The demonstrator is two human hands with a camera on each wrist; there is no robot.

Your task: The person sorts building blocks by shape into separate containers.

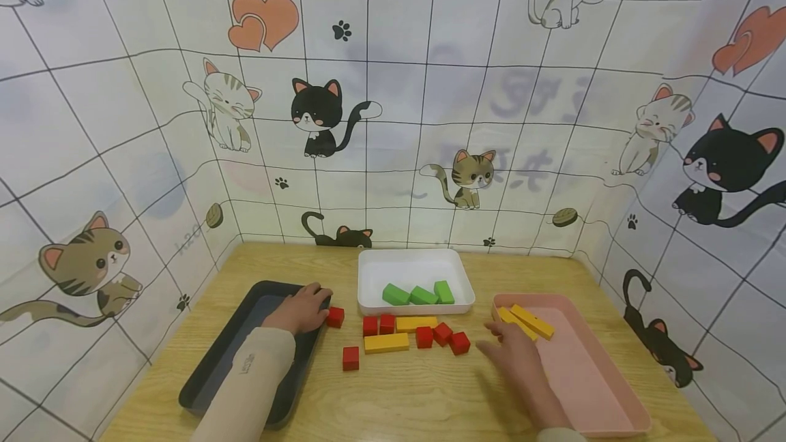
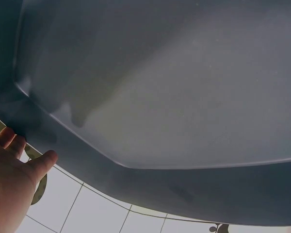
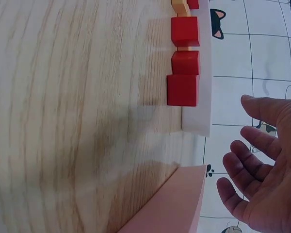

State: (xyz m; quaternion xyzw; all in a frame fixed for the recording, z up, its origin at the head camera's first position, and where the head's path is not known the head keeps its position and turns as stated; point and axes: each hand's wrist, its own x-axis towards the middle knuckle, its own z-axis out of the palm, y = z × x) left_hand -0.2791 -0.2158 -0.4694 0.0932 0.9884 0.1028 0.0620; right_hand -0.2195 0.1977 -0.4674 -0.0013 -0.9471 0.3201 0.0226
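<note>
At the far right rim of the dark grey tray is my left hand, its fingertips just beside a red cube. The left wrist view shows its thumb and fingers extended along the tray's rim, with nothing seen in them. My right hand hovers by the left edge of the pink tray, where two yellow blocks lie. Its fingers are spread and loosely bent in the right wrist view, holding nothing. To its left sit several red cubes on the wooden table.
A white tray at the back middle holds green blocks. In front of it lie two more yellow blocks among the red cubes. Another red cube stands nearer. A cat-patterned sheet encloses the table's back and sides.
</note>
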